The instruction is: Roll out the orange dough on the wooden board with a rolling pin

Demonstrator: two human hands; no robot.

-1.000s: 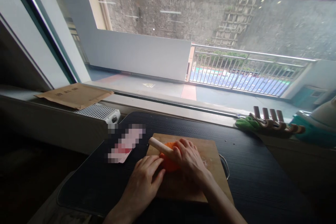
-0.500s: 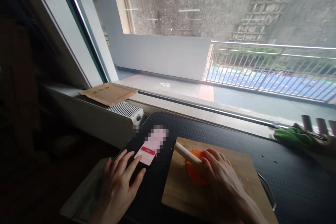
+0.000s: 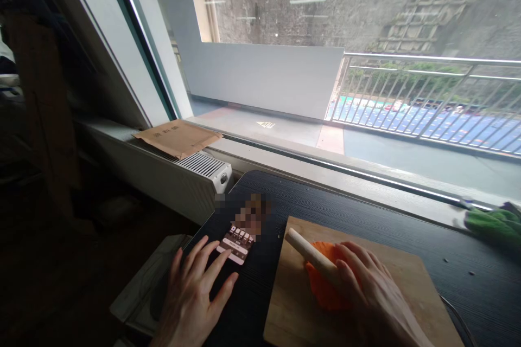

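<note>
A phone (image 3: 235, 248) with a lit screen, its upper part pixelated, lies on the dark table. My left hand (image 3: 199, 284) is open with fingers spread, and its index fingertip reaches the lower part of the screen. On a wooden cutting board (image 3: 287, 298) lies a flat, orange, dough-like sheet (image 3: 321, 287). A pale wooden rolling pin (image 3: 307, 249) rests slantwise across this sheet. My right hand (image 3: 368, 282) is closed over the near end of the pin and hides that end and part of the orange sheet.
A brown paper envelope (image 3: 181, 138) lies on the white radiator (image 3: 205, 165) left of the table (image 3: 260, 181). The window sill (image 3: 325, 176) runs behind it. A green cloth (image 3: 494, 225) sits at the right. A metal handle (image 3: 456, 312) sticks out from the board's right side.
The phone screen has switched from a pink page with a red button to a darker page with a row of small icons. The view has shifted left; both hands keep about the same pose.
</note>
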